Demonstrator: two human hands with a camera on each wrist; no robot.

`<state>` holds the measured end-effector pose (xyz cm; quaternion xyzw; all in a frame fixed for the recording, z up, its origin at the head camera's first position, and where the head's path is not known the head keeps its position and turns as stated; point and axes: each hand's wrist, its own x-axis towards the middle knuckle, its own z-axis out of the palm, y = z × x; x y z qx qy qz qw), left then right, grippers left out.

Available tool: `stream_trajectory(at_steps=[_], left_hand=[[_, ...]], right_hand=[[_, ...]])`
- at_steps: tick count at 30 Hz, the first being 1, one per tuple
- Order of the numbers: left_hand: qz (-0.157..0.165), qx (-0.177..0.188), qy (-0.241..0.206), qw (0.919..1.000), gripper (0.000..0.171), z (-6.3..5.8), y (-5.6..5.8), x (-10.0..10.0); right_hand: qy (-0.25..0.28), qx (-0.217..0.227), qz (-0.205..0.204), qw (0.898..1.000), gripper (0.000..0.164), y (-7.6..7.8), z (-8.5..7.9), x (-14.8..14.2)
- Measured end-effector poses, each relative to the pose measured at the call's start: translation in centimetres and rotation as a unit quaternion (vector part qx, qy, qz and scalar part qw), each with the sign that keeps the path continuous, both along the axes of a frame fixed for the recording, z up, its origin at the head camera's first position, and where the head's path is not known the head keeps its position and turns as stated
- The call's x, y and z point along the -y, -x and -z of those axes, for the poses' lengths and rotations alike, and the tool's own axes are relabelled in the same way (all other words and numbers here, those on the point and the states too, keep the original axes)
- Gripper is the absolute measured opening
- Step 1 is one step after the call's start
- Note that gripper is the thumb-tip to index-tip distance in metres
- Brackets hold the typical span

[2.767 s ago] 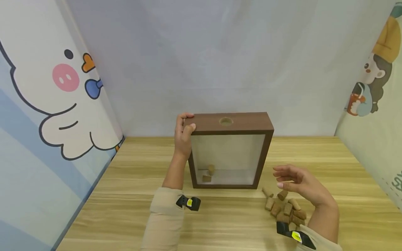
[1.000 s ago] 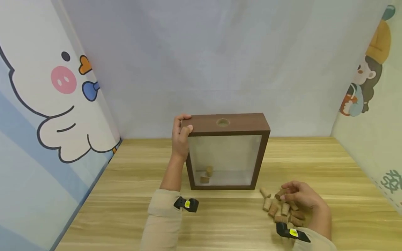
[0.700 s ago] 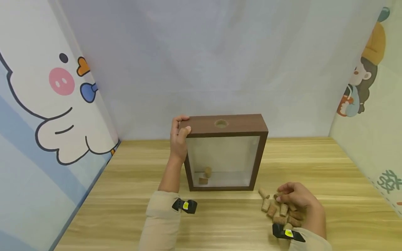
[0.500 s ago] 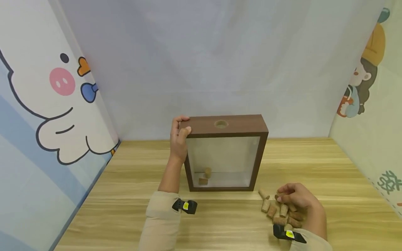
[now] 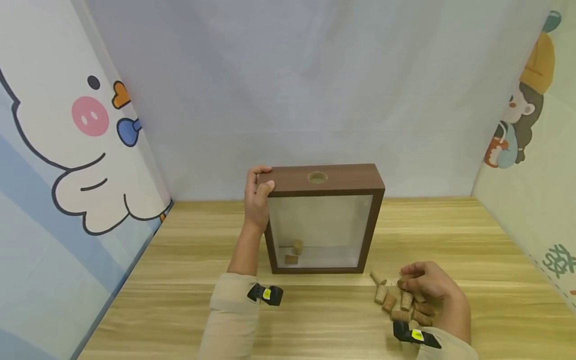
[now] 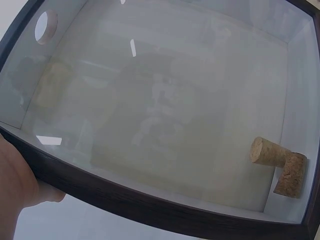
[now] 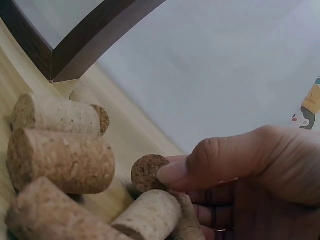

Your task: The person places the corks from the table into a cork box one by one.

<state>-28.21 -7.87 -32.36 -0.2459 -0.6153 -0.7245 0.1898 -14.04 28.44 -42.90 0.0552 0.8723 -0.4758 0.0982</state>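
Note:
A brown shadow-box frame [image 5: 324,191] with a clear front and a round hole [image 5: 317,177] in its top stands upright on the table. My left hand [image 5: 258,200] grips its upper left corner, thumb in front and fingers behind. Two corks [image 6: 290,175] lie inside at the bottom, seen low on the left in the head view. My right hand [image 5: 429,282] is over the loose corks [image 5: 389,302] right of the frame. Its thumb and fingers pinch a dark-ended cork [image 7: 146,172] at the pile's far side; the hand hides several corks beneath.
The wood-grain table [image 5: 324,320] meets a pale cloth backdrop [image 5: 315,90] behind the frame. Printed cartoon panels flank it, a white character [image 5: 49,125] on the left and a figure in a yellow hat [image 5: 537,65] on the right. Black cameras sit on both wrists.
My right hand has come down from above the pile onto a cork and pinches it, lately drawing it slightly back. The left hand keeps its grip; the head view has shifted a little.

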Motion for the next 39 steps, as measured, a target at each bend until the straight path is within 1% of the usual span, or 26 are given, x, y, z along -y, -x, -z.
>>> stream_trajectory(at_steps=[5, 9, 12, 15, 20, 21, 25, 27, 30, 35, 39], left_hand=[[-0.003, 0.003, 0.001, 1.0, 0.045, 0.0, 0.1, -0.2], [-0.003, 0.003, 0.001, 1.0, 0.044, 0.0, 0.1, -0.2], [-0.005, 0.007, 0.002, 1.0, 0.044, 0.1, 0.1, 0.0], [-0.006, 0.008, 0.0, 0.9999, 0.044, 0.2, 0.1, 0.1], [-0.003, 0.004, -0.003, 1.0, 0.044, 0.1, 0.0, 0.0], [-0.002, 0.004, -0.003, 1.0, 0.044, 0.1, 0.0, 0.0], [0.003, 0.003, -0.002, 1.0, 0.044, 0.1, 0.1, -0.1], [0.004, 0.001, -0.003, 1.0, 0.044, 0.1, 0.1, -0.1], [0.002, 0.001, -0.002, 1.0, 0.044, 0.1, 0.0, 0.0], [0.001, 0.005, -0.001, 1.0, 0.044, 0.1, 0.0, 0.1], [0.009, 0.002, -0.001, 1.0, 0.043, 0.0, 0.0, 0.0]], right_hand=[[0.006, 0.0, 0.0, 1.0, 0.042, 0.1, -0.2, -0.1], [0.0, -0.019, -0.012, 1.0, 0.04, 0.2, -0.5, -0.1], [0.005, -0.031, -0.019, 0.999, 0.04, 0.2, -0.8, 0.2], [0.025, -0.035, -0.022, 0.999, 0.041, 0.2, -1.1, 0.4], [0.078, -0.041, -0.033, 0.996, 0.042, 0.3, -2.0, 0.8], [0.08, -0.046, -0.035, 0.995, 0.042, 0.3, -2.1, 0.8], [0.07, -0.063, -0.034, 0.995, 0.045, 0.4, -2.8, 1.2], [0.054, -0.07, -0.028, 0.996, 0.046, 0.4, -3.2, 1.4], [0.046, -0.078, -0.028, 0.996, 0.046, 0.5, -3.8, 1.7], [0.054, -0.099, -0.041, 0.993, 0.045, 0.3, -5.0, 2.1], [0.056, -0.121, -0.038, 0.99, 0.043, 0.0, -5.8, 2.3]])
